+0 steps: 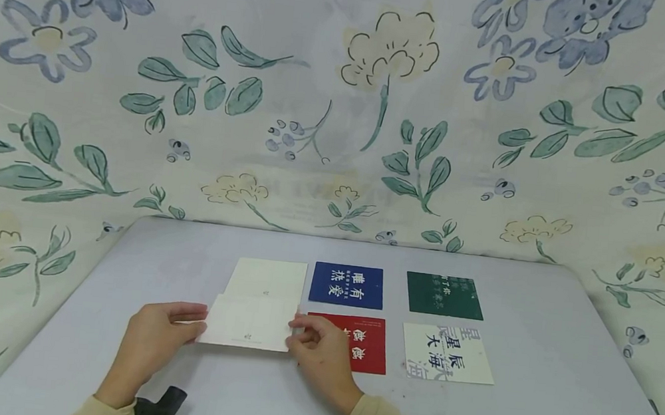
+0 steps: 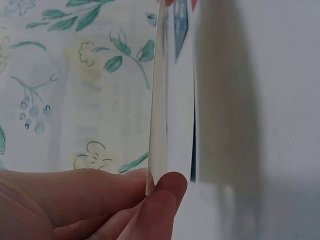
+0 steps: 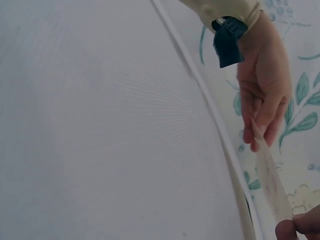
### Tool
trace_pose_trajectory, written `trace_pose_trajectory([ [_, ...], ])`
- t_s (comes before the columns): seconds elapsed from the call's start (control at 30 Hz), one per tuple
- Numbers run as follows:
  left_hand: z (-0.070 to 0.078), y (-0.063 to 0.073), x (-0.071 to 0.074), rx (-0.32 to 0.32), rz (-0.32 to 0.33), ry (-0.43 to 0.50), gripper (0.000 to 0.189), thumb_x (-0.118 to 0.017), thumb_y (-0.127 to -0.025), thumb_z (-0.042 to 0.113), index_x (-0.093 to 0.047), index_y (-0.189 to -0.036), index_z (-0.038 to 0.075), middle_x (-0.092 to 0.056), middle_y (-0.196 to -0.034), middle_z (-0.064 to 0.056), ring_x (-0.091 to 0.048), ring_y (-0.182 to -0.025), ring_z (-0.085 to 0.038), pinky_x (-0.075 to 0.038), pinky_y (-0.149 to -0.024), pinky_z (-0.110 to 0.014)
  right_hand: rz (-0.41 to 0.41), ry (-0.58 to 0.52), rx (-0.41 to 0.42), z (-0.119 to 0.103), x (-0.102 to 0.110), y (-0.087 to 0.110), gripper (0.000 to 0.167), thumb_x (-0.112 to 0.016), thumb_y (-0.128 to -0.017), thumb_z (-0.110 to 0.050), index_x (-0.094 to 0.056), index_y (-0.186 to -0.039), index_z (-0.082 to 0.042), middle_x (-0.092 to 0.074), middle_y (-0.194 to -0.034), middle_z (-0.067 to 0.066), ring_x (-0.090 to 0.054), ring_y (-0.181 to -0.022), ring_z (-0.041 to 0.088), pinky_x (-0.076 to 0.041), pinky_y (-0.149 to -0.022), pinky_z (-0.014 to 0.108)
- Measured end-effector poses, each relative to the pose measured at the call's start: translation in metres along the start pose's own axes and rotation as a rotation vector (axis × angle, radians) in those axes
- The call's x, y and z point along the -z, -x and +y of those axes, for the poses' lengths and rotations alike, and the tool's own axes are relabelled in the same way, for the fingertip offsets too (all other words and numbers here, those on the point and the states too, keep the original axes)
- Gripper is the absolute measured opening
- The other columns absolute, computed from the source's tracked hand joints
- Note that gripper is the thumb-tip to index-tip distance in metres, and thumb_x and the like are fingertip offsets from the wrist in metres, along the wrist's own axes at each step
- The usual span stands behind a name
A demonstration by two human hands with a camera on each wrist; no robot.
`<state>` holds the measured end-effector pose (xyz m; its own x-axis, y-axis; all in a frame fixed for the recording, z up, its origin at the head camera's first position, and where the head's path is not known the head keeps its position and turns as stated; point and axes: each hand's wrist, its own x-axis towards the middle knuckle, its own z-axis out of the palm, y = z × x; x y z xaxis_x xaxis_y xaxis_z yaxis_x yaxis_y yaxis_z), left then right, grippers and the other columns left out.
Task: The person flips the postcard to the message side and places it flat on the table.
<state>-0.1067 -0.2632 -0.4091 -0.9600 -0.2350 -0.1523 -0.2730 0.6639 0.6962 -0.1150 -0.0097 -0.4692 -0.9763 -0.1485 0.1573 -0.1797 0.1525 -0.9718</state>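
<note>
pinching front white card (image 1: 246, 323) by opposite edges, just left of red card (image 1: 371, 346), with left hand (image 1: 158, 341) and right hand (image 1: 324, 360) (likely safest hold); probably light, creasable.

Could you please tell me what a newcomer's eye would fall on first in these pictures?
Probably the red card, partly hidden by the right grip, with the blue card just beyond it. Next, perhaps, left of these, the pale card that the left grip and right grip hold. The flowered cloth behind the white table is striking too.
</note>
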Motion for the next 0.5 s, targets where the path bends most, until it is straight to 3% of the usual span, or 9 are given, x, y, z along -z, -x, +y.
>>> trace_pose_trajectory([
  [0.5, 0.0004, 0.0017, -0.0062, -0.024, 0.021, -0.081, 0.033, -0.073, -0.084, 0.004, -0.07, -0.115, -0.008, -0.074, -0.103, -0.021, -0.072, -0.088, -0.028, -0.059, -0.068, -0.036, -0.056, 0.093, -0.029, -0.0013, 0.0021, 0.0017, 0.021, -0.079, -0.082, -0.002, -0.074, -0.101, -0.007, -0.069, -0.093, -0.001, -0.065, -0.074, 0.003, -0.055, -0.07, 0.017],
])
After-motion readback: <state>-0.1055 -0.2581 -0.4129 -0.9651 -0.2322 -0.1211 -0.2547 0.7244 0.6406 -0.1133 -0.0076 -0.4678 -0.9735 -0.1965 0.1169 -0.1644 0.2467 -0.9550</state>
